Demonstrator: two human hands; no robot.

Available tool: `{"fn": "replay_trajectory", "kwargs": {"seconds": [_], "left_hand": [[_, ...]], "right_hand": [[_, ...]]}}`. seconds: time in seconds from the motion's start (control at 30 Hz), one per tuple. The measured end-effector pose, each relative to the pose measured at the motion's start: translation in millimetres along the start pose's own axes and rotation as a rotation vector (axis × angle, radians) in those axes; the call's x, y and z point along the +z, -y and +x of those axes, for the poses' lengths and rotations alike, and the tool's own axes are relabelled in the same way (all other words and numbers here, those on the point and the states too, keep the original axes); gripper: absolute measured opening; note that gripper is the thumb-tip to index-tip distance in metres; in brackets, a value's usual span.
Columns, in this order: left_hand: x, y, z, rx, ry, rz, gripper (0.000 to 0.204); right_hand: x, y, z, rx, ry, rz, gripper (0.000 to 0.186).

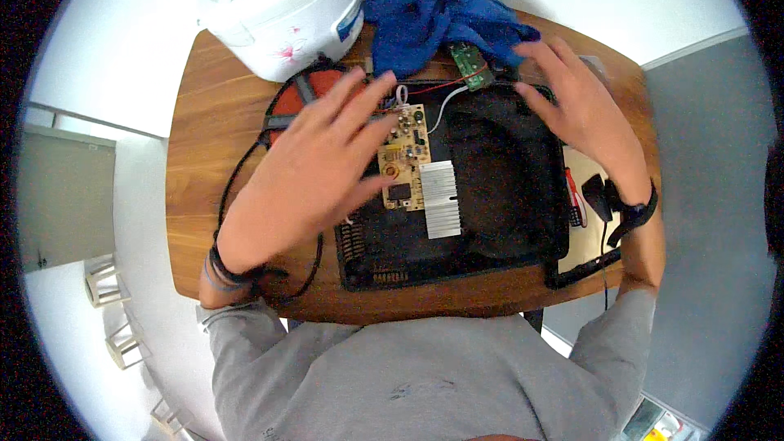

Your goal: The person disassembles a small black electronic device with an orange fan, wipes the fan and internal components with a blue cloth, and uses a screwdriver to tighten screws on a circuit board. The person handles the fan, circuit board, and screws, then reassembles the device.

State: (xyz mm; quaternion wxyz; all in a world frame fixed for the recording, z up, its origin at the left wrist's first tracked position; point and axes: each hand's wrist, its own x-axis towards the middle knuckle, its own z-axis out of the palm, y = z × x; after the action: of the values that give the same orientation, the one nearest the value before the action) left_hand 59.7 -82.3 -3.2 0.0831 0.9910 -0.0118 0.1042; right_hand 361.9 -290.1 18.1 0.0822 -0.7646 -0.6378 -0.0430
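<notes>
My left hand [314, 155] hovers with fingers apart over the left edge of a black plastic housing [510, 171], holding nothing. Beside its fingertips, inside the housing, lies a tan circuit board [406, 147] with a finned silver heat sink [441, 200] on it. Partly hidden behind that hand is a reddish-brown round coil [306, 96] with dark bars. My right hand [580, 106] is above the housing's far right corner, fingers spread and nothing in them. A small green circuit board [471, 65] rests at the far rim, with a red and a white wire running from it.
A white rice cooker [286, 16] stands at the back left of the wooden table [196, 131]. A crumpled blue cloth [445, 16] lies behind the housing. A black cord [233, 184] loops along the left side. Right of the housing are a red-handled tool [570, 188] and a light panel [586, 233].
</notes>
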Motion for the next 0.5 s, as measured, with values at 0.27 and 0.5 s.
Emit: {"fn": "replay_trajectory", "kwargs": {"seconds": [0.27, 0.5], "left_hand": [[2, 50, -4, -0.158, -0.066, 0.196, 0.072], [0, 53, -9, -0.176, -0.036, 0.170, 0.076]], "right_hand": [[68, 42, 163, -0.127, 0.170, 0.418, 0.090], [114, 48, 214, -0.178, 0.016, 0.582, 0.116]]}}
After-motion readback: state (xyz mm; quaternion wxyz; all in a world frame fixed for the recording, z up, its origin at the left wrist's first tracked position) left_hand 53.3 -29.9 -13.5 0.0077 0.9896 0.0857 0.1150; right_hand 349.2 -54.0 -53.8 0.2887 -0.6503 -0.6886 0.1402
